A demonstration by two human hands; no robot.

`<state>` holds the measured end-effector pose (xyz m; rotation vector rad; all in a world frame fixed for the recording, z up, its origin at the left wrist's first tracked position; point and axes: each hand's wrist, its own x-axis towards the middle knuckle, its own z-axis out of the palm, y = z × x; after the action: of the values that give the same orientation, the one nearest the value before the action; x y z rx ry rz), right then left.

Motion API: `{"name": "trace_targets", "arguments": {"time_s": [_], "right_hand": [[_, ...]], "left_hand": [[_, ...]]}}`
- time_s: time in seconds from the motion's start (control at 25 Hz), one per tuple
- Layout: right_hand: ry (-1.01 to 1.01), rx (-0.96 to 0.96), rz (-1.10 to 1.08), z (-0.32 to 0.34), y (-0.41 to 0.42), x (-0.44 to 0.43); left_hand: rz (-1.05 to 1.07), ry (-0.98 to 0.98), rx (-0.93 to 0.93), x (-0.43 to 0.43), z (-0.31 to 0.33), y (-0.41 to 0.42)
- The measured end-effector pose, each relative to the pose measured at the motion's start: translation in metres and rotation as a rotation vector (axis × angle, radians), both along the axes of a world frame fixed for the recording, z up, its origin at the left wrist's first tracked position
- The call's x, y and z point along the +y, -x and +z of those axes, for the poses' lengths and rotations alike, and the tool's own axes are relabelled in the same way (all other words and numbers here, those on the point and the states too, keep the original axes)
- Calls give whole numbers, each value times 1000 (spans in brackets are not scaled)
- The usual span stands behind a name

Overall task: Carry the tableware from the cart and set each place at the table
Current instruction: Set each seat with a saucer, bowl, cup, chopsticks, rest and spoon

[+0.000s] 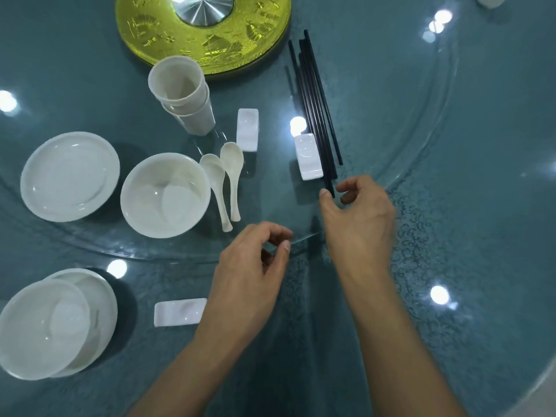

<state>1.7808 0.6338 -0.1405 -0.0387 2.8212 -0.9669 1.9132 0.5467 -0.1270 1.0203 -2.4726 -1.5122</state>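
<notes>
Several black chopsticks (316,109) lie in a bundle on the glass turntable (421,130), beside a white chopstick rest (307,156). My right hand (358,212) reaches their near ends, thumb and forefinger on either side of the tips. My left hand (255,263) hovers lower, fingers loosely curled, holding nothing. On the turntable stand stacked white cups (183,94), a second rest (247,129), two white spoons (224,182), a bowl (165,195) and a plate (69,176). At the near left a bowl (42,326) sits on a plate (99,299), with a third rest (180,311) beside it.
A yellow patterned disc (204,46) with a metal hub marks the turntable's centre. The teal glass table (466,296) extends right and near, its edge at the lower right corner. A white object (493,0) shows at the top right.
</notes>
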Motion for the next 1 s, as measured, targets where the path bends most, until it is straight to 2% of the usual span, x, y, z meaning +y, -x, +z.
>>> {"name": "trace_targets", "arguments": {"time_s": [0.16,0.36,0.48,0.56,0.68,1.0], "right_hand": [[-40,-20,-6,-5,4,-5],[-141,-175,40,0,13,-9],[-290,-142,132,6,10,-13],[-317,-109,169,7,4,-14],[-250,-117,171,3,-4,-10],[108,-213,6,0,-50,28]], "left_hand": [[1,-5,-11,-2,0,3],[-4,5,-31,-2,-1,4],[-13,7,-31,0,-1,2],[-16,5,-29,1,0,0],[-21,3,-25,3,-1,-1],[-46,-27,13,12,-1,-6]]}}
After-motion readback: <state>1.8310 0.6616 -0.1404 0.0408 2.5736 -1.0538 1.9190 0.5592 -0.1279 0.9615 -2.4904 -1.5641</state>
